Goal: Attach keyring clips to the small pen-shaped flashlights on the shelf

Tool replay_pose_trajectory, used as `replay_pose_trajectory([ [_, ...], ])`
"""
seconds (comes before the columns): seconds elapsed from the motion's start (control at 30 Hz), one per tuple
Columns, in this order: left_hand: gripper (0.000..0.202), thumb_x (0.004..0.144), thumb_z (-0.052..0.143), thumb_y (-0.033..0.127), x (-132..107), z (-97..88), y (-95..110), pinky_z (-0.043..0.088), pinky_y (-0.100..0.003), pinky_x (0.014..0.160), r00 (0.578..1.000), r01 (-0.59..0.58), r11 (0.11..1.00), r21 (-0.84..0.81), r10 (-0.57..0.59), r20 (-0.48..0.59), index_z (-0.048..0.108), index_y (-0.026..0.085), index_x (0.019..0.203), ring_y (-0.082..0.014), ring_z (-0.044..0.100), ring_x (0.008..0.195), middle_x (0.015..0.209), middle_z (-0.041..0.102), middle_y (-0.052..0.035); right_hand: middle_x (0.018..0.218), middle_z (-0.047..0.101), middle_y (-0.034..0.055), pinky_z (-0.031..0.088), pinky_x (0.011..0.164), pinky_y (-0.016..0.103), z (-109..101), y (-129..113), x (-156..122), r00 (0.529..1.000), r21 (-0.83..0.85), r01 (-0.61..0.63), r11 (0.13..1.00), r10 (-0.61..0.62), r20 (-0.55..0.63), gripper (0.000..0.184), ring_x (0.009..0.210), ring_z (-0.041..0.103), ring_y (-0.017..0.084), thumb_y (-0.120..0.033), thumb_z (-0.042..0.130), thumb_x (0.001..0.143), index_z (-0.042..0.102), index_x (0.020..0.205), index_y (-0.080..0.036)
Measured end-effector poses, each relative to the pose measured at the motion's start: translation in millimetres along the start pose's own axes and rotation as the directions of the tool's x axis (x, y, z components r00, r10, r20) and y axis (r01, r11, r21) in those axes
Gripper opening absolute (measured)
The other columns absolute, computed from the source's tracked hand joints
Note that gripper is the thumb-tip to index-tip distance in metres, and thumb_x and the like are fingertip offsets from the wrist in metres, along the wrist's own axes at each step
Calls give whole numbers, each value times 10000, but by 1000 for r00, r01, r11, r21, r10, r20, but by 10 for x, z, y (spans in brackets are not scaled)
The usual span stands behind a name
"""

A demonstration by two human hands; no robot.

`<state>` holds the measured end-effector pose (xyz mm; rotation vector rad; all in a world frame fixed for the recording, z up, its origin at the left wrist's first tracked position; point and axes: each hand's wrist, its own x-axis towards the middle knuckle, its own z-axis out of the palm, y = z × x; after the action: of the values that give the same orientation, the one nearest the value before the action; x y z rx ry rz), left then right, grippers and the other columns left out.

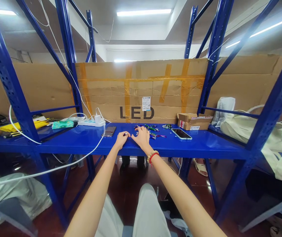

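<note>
My left hand [122, 139] rests at the front part of the blue tabletop [81, 141], its fingers closed in a pinch with a small dark tip showing between them. What it holds is too small to name. Just to the right, my right hand [142, 137] reaches over a loose cluster of small shiny coloured pieces [153, 129], with its thumb stretched out and fingers apart. Part of the cluster is hidden beneath that hand. Green, purple, red and blue show among the pieces. Another little bunch of metallic pieces [166, 126] lies farther right.
A phone [181, 134] and an opened cardboard box [194, 121] are on the right. To the left lie a dark phone [109, 131], a power strip [90, 122] and a white cable [91, 152] hanging across the table edge. Blue posts [68, 49] flank a large cardboard panel [101, 95].
</note>
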<state>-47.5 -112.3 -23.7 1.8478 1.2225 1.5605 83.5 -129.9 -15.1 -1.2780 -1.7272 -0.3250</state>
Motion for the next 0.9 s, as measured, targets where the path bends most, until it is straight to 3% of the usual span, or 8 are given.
replay_pose_trajectory([
  [0.2,168,578,402,139,-7,-10,-1,359,-245,653,1000,29,1000,2,-29,-5,556,172,519,-134,485,621,597,573,9,1036,536,184,278,843,453,155,81,36,981,-148,-149,978,166,105,398,1009,431,317,-419,608,639,591,902,-121],
  [0.4,163,583,403,153,-21,-13,17,353,-251,655,1000,28,1000,-12,-28,0,552,171,518,-138,493,640,612,575,3,933,607,99,261,850,404,101,250,137,995,-89,-100,991,102,12,219,923,489,233,-314,470,773,626,814,-165],
  [0.53,155,580,409,164,-21,-7,24,354,-255,647,999,43,998,-39,-44,-5,551,173,517,-143,491,639,601,568,1,903,631,80,250,865,396,-65,490,177,1000,-128,8,992,-10,-17,226,885,510,208,-260,421,817,630,814,-174],
  [0.63,158,573,406,159,-18,0,12,361,-261,666,999,34,998,-54,-35,-14,548,173,507,-148,501,651,602,573,-3,909,642,84,270,865,387,-253,755,215,998,-177,32,984,-21,66,225,890,527,204,-225,419,821,633,855,-164],
  [0.7,165,571,400,157,-13,2,-1,366,-266,682,999,31,998,-56,-32,-8,552,172,506,-152,510,665,611,584,-8,921,650,70,309,838,367,-394,951,251,982,-195,-57,979,91,166,220,892,545,196,-181,441,800,636,903,-174],
  [0.77,174,572,396,160,-7,0,-14,371,-269,692,999,33,998,-49,-33,-2,559,171,512,-155,516,674,622,593,-10,932,657,50,353,793,322,-528,1126,283,935,-182,-113,977,167,314,226,886,564,181,-172,461,791,644,922,-192],
  [0.9,184,578,394,163,-3,-7,-24,379,-276,709,999,42,999,-19,-42,3,571,168,524,-157,525,683,630,599,-8,948,665,23,395,718,244,-703,1302,305,903,-159,-68,985,128,410,183,864,581,155,-277,530,781,672,874,-210],
])
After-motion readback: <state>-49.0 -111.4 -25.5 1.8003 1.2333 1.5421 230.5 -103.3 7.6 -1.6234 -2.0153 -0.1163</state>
